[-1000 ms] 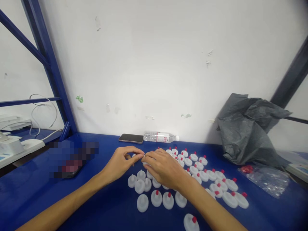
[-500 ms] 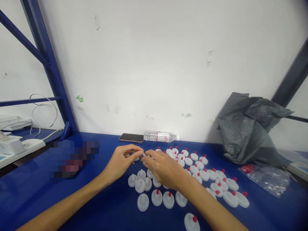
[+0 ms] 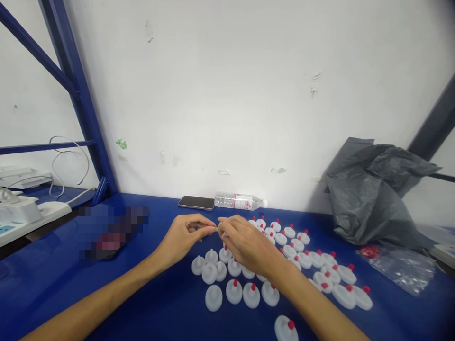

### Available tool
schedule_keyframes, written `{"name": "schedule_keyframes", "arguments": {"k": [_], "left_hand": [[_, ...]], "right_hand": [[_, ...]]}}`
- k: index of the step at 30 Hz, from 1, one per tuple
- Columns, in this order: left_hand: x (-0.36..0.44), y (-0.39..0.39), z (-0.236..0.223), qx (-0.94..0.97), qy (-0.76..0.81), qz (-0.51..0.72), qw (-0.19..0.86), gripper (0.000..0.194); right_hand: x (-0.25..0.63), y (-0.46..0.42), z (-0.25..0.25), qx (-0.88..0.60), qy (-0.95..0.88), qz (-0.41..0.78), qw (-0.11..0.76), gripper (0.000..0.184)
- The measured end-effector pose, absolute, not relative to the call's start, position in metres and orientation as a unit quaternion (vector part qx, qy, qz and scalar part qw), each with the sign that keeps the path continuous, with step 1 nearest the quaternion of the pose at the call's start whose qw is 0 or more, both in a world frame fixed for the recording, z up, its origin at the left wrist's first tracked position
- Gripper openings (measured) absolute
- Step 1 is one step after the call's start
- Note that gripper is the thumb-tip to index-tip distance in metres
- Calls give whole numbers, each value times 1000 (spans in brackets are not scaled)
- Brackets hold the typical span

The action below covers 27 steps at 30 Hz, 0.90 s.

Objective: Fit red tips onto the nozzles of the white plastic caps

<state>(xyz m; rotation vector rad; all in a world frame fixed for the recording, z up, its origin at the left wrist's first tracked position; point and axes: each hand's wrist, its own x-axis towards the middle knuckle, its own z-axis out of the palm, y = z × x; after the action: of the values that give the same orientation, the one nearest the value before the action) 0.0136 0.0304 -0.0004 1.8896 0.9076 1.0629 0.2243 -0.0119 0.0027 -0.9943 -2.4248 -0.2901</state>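
My left hand (image 3: 183,239) and my right hand (image 3: 245,244) meet fingertip to fingertip above the blue table (image 3: 152,303). Both are pinched on one small white piece (image 3: 217,229) that I cannot make out. Under and around them lie several white plastic caps (image 3: 227,279). Most caps to the right carry a red tip (image 3: 309,258). A few at the left, such as one plain cap (image 3: 213,298), have none.
A phone (image 3: 196,202) and a lying water bottle (image 3: 240,201) rest by the white wall. A grey plastic bag (image 3: 369,194) and a clear bag with red pieces (image 3: 401,265) sit at the right. A blurred dark object (image 3: 110,232) and a white power strip with cables (image 3: 35,210) are at the left.
Both hands have risen slightly off the caps and stayed pinched together. A cap with a red tip now shows below the right hand's fingers.
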Motion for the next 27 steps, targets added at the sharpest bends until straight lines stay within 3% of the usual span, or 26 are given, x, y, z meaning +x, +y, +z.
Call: {"name": "schedule_keyframes", "arguments": {"k": [8, 16, 27], "left_hand": [[11, 34, 0, 681, 351, 437, 472, 24], [7, 40, -3, 673, 329, 404, 525, 29], [0, 43, -6, 591, 301, 342, 666, 37]], "right_hand": [[220, -17, 8, -390, -858, -76, 327, 4], [224, -16, 5, -357, -868, -25, 343, 10], [222, -18, 4, -274, -899, -79, 333, 33]]}}
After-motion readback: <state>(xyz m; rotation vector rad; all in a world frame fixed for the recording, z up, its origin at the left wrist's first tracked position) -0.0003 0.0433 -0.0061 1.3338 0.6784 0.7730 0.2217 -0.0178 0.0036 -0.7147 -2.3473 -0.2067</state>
